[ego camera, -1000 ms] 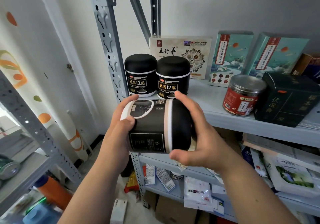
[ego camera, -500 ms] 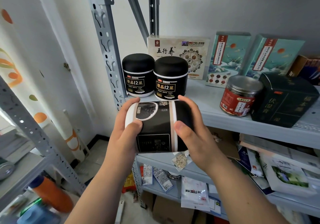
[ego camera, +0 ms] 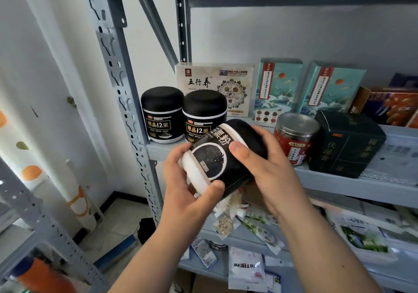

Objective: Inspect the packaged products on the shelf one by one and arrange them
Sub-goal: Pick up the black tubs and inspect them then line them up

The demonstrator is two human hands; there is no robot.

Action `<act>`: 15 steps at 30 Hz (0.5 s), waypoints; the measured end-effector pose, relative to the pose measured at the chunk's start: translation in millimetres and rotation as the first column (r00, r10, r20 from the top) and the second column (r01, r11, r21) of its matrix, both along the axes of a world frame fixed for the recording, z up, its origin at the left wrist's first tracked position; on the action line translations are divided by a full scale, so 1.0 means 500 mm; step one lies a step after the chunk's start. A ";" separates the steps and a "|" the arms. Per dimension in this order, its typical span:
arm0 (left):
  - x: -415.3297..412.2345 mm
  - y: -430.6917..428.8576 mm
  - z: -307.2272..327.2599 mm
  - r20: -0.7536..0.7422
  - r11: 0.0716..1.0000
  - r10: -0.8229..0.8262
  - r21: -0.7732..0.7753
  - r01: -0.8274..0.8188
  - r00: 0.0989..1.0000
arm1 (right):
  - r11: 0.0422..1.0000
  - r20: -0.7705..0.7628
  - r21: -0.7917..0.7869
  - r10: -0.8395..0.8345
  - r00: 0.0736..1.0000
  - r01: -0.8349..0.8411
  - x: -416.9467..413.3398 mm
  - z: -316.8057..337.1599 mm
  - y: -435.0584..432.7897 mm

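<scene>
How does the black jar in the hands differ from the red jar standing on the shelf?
The black jar is tilted and held by the left hand and right hand; the red jar stands upright on the shelf. The black jar has a white base; the red jar has a silver lid. Both are round.

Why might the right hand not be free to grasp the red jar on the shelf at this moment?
Probably not free: the right hand and left hand both grip the black jar. The red jar stands close, unobstructed in front, so it looks reachable once the black jar is put down.
</scene>
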State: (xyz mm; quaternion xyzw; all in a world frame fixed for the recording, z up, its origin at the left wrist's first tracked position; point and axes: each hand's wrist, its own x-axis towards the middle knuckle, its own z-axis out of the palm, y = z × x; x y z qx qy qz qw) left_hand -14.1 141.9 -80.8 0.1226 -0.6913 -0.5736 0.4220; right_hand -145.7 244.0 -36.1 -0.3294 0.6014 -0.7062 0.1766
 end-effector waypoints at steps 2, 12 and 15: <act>-0.021 -0.002 -0.004 0.035 0.999 0.011 -0.040 -0.009 0.999 | 0.994 -0.234 0.070 -0.061 0.970 0.079 -0.026 0.023 0.010; -0.112 -0.025 -0.015 0.090 0.996 -0.071 -0.044 0.075 0.993 | 0.889 -0.809 0.290 0.030 0.587 0.354 -0.104 0.048 -0.026; -0.108 -0.035 -0.022 0.224 0.961 -0.034 -0.261 0.094 0.974 | 0.848 -0.892 0.267 0.039 0.450 0.457 -0.119 0.041 -0.025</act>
